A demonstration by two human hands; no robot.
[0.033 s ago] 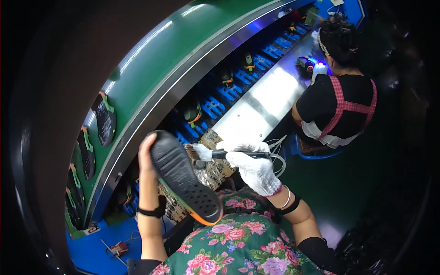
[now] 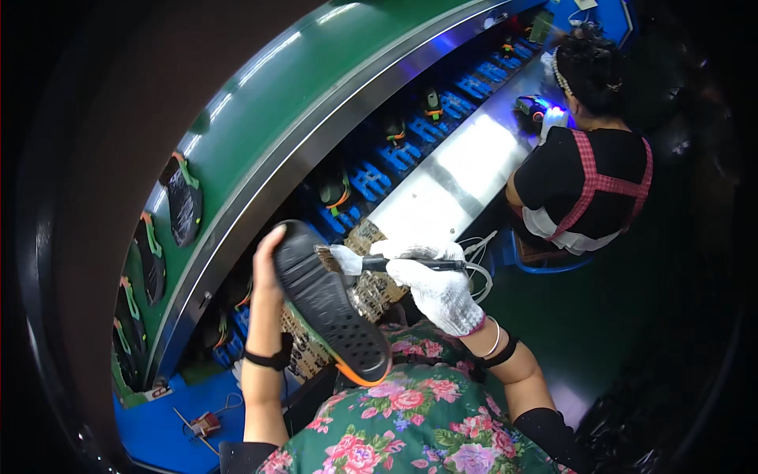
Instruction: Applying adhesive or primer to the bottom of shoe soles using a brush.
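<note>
My bare left hand (image 2: pixel 268 272) grips a black shoe sole (image 2: pixel 328 296) along its upper left edge, the fingers mostly hidden behind it. The sole is tilted with its glossy inner face up; small holes dot its lower end, and green and orange run along the rim. In my right hand (image 2: pixel 434 288), which wears a white knit glove with the fingers closed, lies a flat paintbrush (image 2: pixel 345 261) with a dark handle and white-wrapped neck. Its brown bristles rest over the sole's upper right part.
Several soles (image 2: pixel 184 205) lie on the green conveyor belt (image 2: pixel 229 118) at left. Blue holders (image 2: pixel 371 183) line the shelf beside a shiny metal worktop (image 2: pixel 434 189). A co-worker (image 2: pixel 596 166) sits at right. A blue table (image 2: pixel 158 430) with a small red object (image 2: pixel 207 424) is at lower left.
The sole and my left hand have shifted slightly to the right. The brush bristles, earlier at the sole's right edge, now lie over its face. My right hand has hardly moved.
</note>
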